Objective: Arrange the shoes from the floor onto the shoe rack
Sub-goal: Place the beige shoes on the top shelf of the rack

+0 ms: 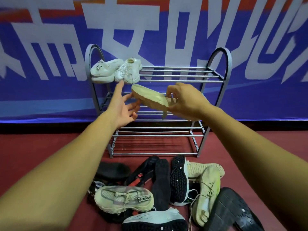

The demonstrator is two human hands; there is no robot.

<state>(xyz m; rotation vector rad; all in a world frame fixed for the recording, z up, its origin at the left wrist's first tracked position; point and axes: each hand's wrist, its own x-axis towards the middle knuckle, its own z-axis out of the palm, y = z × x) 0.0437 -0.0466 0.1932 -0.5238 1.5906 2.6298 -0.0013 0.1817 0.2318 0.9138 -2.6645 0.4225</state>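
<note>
1. We see the right hand (185, 99) closed around the heel end of a cream shoe (150, 97), fingers curled over the top and thumb underneath, so the shoe is held sole-up in the air in front of the shoe rack (221, 77).
2. The left hand (124, 105) is open, palm turned toward the shoe, fingers spread; its fingertips lie at or just beside the shoe's toe end, and we cannot tell whether they touch it. The index finger points up toward the front rail of the top shelf.
3. Both forearms stretch forward from the lower corners of the view, the left rising toward the rack's left side and the right toward its middle.
4. The held shoe is tilted, toe higher and to the left, at the level between the top and middle shelves.
5. On the top shelf a pair of white sneakers (116, 70) sits at the left end, touching each other; the rest of that shelf to the right is bare rails.
6. The middle and bottom shelves show only rails.
7. On the red floor (50, 147), a pile of shoes (158, 189) lies just in front of the rack: black slides, dark-soled trainers and cream sneakers, several overturned and overlapping.
</note>
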